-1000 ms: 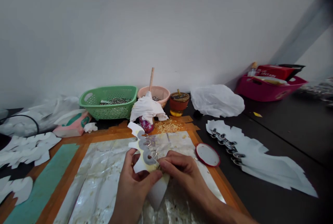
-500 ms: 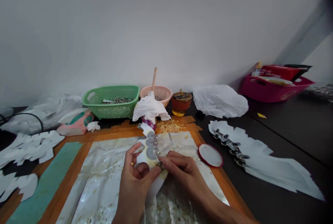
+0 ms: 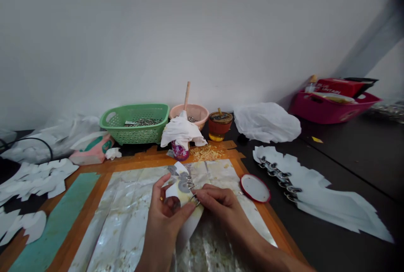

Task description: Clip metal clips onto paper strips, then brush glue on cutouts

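My left hand (image 3: 165, 221) is closed around a white, paper-like strip (image 3: 173, 190) with grey rounded patches and yellowish stains, held above the work sheet. Thumb and fingers of my right hand (image 3: 225, 211) pinch a small metal ring (image 3: 196, 200) at the strip's right edge. Both thumbs are close to that ring; whether it passes through the strip is hidden. More metal rings (image 3: 190, 182) stand along the same edge, further from me. On the right lies a similar white strip (image 3: 315, 183) with several metal rings along its near edge.
A stained sheet (image 3: 126, 209) covers the table. Behind it stand a green basket (image 3: 135, 135) of metal pieces, a pink bowl (image 3: 202, 114), a cloth-draped jar (image 3: 180, 152) and a glass jar (image 3: 220, 126). A red-rimmed lid (image 3: 255, 188) lies right; white cutouts (image 3: 38, 177) lie left.
The strip's far end has dropped and tilted, uncovering more of the purple jar behind it. The ring in my right fingers has turned and shows more of its loop. Both hands stay nearly in place.
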`<action>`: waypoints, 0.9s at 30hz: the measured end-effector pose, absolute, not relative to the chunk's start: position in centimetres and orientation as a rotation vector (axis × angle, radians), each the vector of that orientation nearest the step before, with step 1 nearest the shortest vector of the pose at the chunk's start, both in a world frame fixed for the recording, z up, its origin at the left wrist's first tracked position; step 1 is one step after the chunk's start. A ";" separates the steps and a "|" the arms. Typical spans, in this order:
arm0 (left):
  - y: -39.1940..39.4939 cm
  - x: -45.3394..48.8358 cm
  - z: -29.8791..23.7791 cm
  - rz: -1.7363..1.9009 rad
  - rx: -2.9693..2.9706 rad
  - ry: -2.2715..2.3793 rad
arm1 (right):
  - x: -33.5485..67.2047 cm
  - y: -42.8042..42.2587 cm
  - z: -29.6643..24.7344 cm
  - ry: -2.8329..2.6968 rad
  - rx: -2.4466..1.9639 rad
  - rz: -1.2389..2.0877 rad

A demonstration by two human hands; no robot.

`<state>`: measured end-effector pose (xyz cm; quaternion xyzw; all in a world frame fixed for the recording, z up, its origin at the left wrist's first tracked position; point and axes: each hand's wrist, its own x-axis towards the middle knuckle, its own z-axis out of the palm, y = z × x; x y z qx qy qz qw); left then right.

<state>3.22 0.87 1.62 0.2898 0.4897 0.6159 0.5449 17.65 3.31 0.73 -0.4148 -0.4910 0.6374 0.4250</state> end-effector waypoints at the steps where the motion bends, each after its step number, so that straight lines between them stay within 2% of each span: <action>1: 0.8 3.2 1.6 1.466 0.688 1.132 | 17.6 3.4 0.5 -1.148 -1.020 1.681; 4: 0.5 3.1 1.8 1.453 0.694 1.075 | 17.4 3.7 -0.3 -0.949 -0.964 1.871; 7: 0.2 3.1 2.0 1.428 0.691 1.035 | 17.2 4.0 -0.6 -0.920 -0.886 1.851; 14: 0.3 3.2 2.1 1.424 0.571 1.116 | 17.2 3.6 0.0 -1.350 -0.920 1.247; 17: 0.4 3.2 2.1 1.482 0.573 1.104 | 17.3 3.5 0.4 -1.494 -0.854 1.107; 21: 0.1 3.2 2.0 1.596 0.654 1.097 | 17.3 3.6 0.5 -1.514 -0.830 1.161; 27: -2.4 3.3 1.6 1.796 0.725 1.209 | 16.8 2.8 0.6 -1.474 -0.802 1.462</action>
